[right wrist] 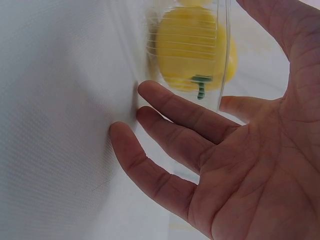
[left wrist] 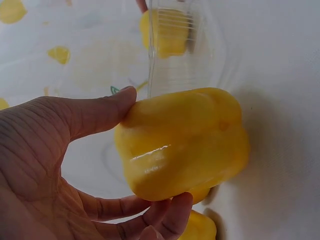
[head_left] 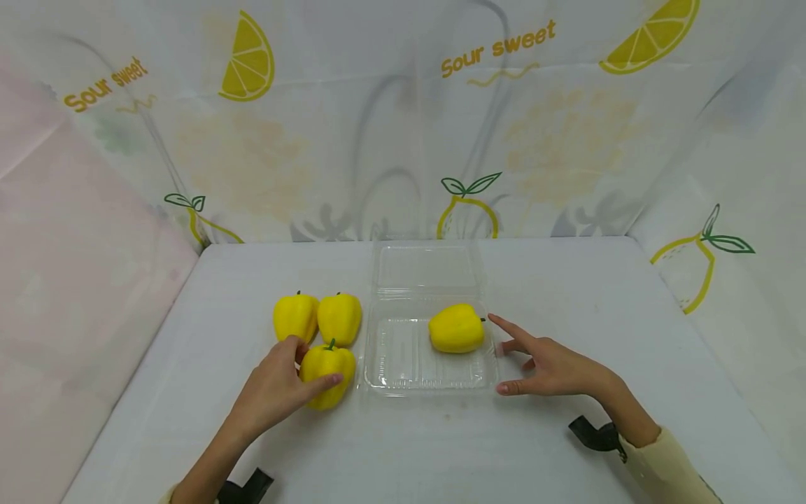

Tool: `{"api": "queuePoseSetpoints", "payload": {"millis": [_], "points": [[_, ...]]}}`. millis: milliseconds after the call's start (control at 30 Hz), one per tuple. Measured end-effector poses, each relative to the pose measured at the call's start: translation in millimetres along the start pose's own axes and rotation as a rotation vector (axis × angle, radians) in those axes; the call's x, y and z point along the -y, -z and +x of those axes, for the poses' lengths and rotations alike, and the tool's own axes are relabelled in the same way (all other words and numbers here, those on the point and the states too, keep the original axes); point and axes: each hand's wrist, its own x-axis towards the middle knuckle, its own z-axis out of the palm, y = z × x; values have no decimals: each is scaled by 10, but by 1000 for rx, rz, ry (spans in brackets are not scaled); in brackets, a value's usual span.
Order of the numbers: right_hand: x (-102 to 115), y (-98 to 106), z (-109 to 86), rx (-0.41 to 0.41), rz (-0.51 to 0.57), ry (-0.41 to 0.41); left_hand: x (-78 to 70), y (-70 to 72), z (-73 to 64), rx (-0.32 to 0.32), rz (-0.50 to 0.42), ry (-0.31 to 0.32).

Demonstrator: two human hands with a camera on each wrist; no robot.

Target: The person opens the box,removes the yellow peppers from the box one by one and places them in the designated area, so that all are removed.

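My left hand (head_left: 277,385) grips a yellow bell pepper (head_left: 329,371), thumb on one side and fingers on the other. In the left wrist view this held pepper (left wrist: 185,142) looks raised a little off the table. Right of it lies an open clear plastic clamshell box (head_left: 390,357), its lid folded back. A single yellow pepper (head_left: 457,329) rests on its side in the box, green stem pointing right. Beside the box's right edge is my right hand (head_left: 554,367), fingers spread and holding nothing; in the right wrist view its fingertips (right wrist: 125,135) are by the table surface.
Two more yellow peppers, a left one (head_left: 294,316) and a right one (head_left: 340,318), stand side by side just behind my left hand. The white table (head_left: 441,448) backs onto a lemon-print cloth (head_left: 378,140), with cloth at both sides too.
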Motion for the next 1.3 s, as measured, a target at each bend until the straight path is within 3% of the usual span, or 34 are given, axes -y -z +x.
{"api": "queuePoseSetpoints", "payload": {"millis": [300, 667, 967, 1300], "points": [[4, 2, 3, 0, 0, 1, 24, -52, 31, -37, 19, -21], [18, 5, 5, 4, 3, -12, 31, -87, 65, -41, 23, 8], [24, 16, 13, 13, 13, -14, 6, -140, 73, -87, 14, 25], [-3, 22, 19, 11, 13, 7, -4, -186, 58, -87, 27, 14]]}}
